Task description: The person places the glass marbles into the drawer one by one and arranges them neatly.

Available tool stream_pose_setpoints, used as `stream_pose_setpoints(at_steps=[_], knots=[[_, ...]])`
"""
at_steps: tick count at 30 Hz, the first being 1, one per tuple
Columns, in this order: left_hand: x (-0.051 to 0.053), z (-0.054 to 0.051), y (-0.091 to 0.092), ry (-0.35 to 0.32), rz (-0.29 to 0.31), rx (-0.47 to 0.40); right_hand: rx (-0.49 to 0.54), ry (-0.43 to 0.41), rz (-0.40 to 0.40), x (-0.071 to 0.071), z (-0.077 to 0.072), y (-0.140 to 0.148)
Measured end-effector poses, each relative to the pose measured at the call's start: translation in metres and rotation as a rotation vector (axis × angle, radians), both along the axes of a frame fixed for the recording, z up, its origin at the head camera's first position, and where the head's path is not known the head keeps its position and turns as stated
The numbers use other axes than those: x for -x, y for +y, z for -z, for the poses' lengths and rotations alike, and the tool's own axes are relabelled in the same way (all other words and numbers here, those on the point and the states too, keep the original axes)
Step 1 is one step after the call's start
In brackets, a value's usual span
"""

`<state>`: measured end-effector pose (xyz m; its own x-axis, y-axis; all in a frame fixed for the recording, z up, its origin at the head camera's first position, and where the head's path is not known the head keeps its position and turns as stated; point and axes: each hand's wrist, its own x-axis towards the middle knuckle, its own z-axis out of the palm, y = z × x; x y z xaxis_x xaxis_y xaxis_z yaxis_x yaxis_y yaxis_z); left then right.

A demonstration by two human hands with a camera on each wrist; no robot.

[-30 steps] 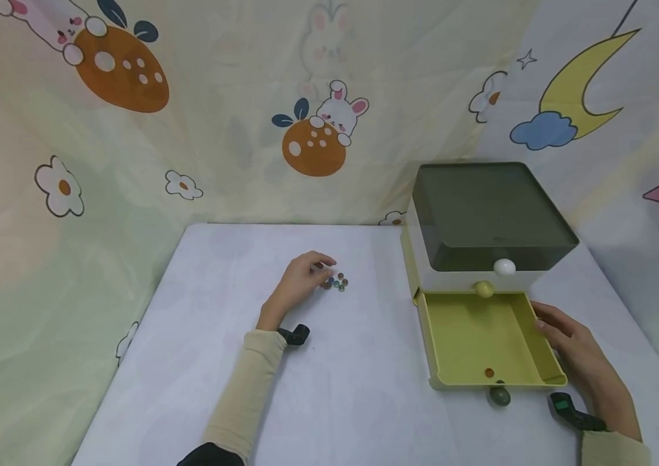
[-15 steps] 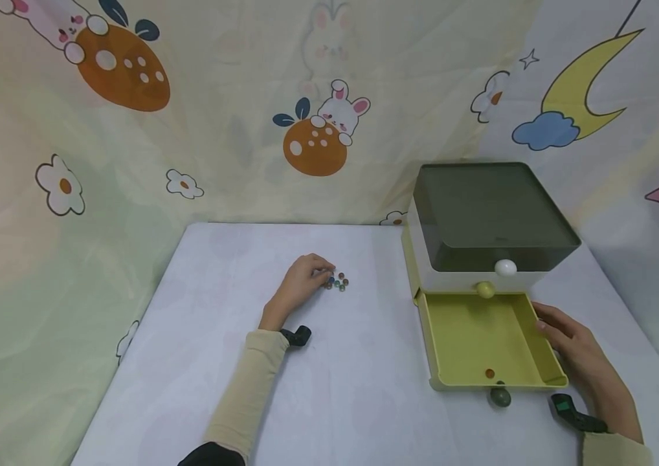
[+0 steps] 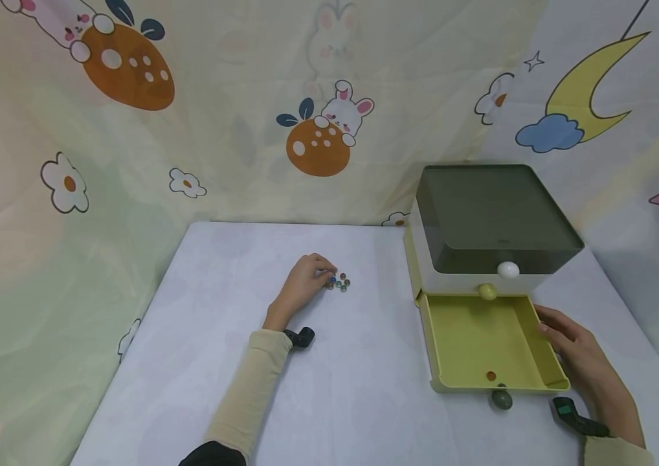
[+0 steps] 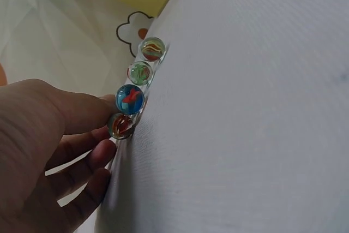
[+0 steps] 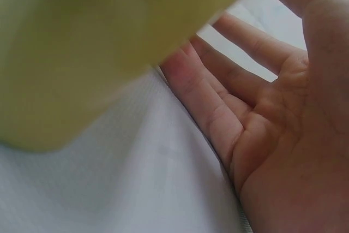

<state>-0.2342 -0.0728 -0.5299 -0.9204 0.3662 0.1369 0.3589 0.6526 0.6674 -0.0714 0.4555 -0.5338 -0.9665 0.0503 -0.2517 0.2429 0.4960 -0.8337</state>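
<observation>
My left hand point(image 3: 303, 283) is at the left edge of a cluster of small glass marbles point(image 3: 344, 276), thumb and forefinger drawn together in a pinch on a marble mostly hidden by the fingers. In the left wrist view a blue marble point(image 4: 130, 100) and a reddish-brown one point(image 4: 120, 126) lie in front of the fingertips, in line with greenish ones point(image 4: 140, 73). My right hand point(image 3: 582, 356) rests against the right side of the pulled-out yellow-green drawer point(image 3: 475, 330), fingers point(image 5: 202, 91) mostly straight. An orange marble point(image 3: 491, 375) lies inside near the drawer's front.
The drawer unit has a dark translucent top point(image 3: 495, 210), with a white knob point(image 3: 508, 270) and a yellow-green knob point(image 3: 487, 292). A dark green knob point(image 3: 502, 399) juts from the open drawer. A patterned cloth point(image 3: 236, 129) hangs behind the white table point(image 3: 364, 362).
The left thumb and forefinger, apart a second ago, have come together at the marbles. The right hand keeps its place by the drawer. The head view has shifted slightly.
</observation>
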Motion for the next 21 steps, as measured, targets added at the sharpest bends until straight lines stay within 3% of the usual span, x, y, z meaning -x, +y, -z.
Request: stream_pose_setpoints(at_steps=[15,21], knots=[[-0.0025,-0.0008,0.0008,-0.002,-0.031,-0.007,0.003,-0.014,-0.001,-0.0007,0.0007,0.0],[-0.001,-0.0014,0.0015,-0.001,-0.012,0.016,-0.005,-0.01,-0.001,-0.001,0.0016,0.0001]])
